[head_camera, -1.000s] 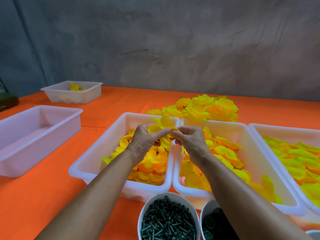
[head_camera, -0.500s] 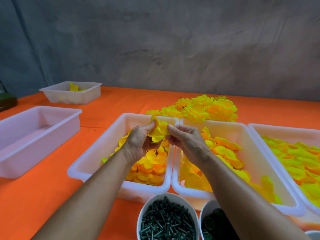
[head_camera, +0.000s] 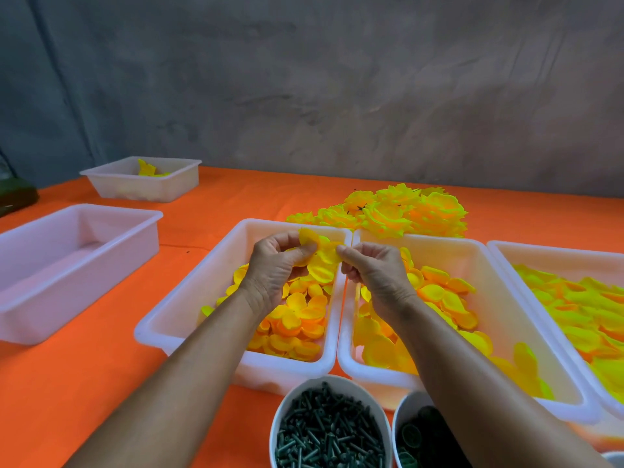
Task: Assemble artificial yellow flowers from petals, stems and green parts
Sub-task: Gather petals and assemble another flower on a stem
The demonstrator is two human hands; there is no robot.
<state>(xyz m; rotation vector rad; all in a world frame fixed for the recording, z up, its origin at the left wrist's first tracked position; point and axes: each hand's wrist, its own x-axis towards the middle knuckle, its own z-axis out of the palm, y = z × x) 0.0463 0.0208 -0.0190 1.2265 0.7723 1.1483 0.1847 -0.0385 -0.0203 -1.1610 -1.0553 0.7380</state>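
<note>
Petal cluster, yellow w/ orange tint, pinched betw. left hand & right hand fingers.

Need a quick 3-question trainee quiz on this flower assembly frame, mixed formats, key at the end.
1. True or false: both the left hand and the right hand hold the yellow petal cluster.
2. Multiple choice: the finished flowers lie
A. in the empty tray at the left
B. on the orange table behind the petal trays
C. in the bowl of green stems
3. Fill in: the hands work above the rims where the left petal tray meets the ____ petal tray.

Key: 1 true; 2 B; 3 middle
</note>
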